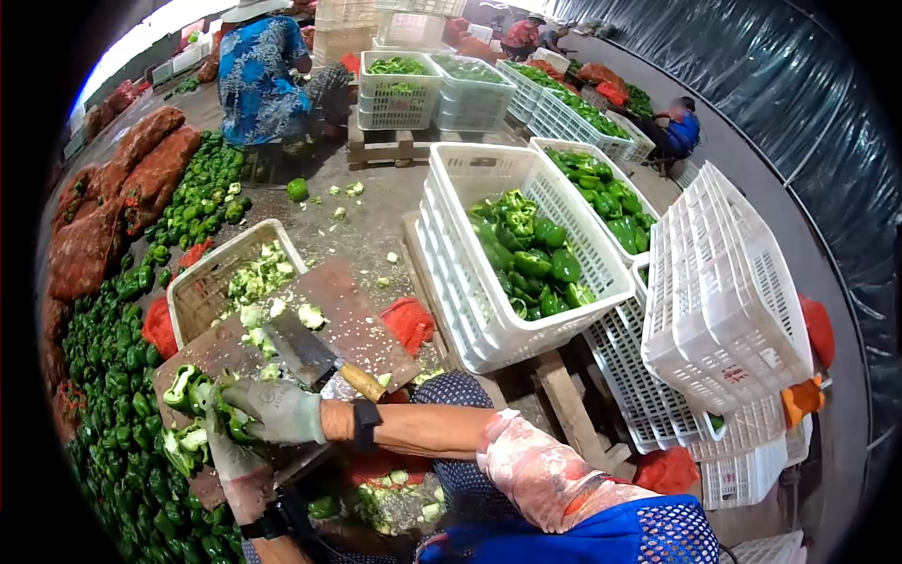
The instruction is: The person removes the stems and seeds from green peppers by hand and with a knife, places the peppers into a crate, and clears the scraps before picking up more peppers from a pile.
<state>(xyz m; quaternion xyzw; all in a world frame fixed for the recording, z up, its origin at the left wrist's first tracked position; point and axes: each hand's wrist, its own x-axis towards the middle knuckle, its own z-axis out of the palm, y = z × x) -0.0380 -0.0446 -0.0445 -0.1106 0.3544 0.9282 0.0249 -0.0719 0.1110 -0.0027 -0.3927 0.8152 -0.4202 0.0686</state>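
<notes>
My left hand (235,454) and my right hand (280,411), both in grey work gloves, meet at the left edge of a wooden cutting board (352,296). A dark green bell pepper piece (238,428) is closed between them, mostly covered by the fingers. Cut-open pepper halves (186,390) lie against my fingertips, pale insides showing, with more pepper pieces (185,446) just below. A broad cleaver (301,350) rests flat on the board, its wooden handle (360,381) beside my right wrist. Pale pepper cores (311,316) and seeds are scattered around the blade.
A crate (194,293) of cores stands behind the board. Whole green peppers (113,404) pile up at left, below red mesh sacks (141,169). White crates (526,329) of cut peppers stand on pallets at right, near a leaning crate stack (714,291). Other people (258,85) sit farther back.
</notes>
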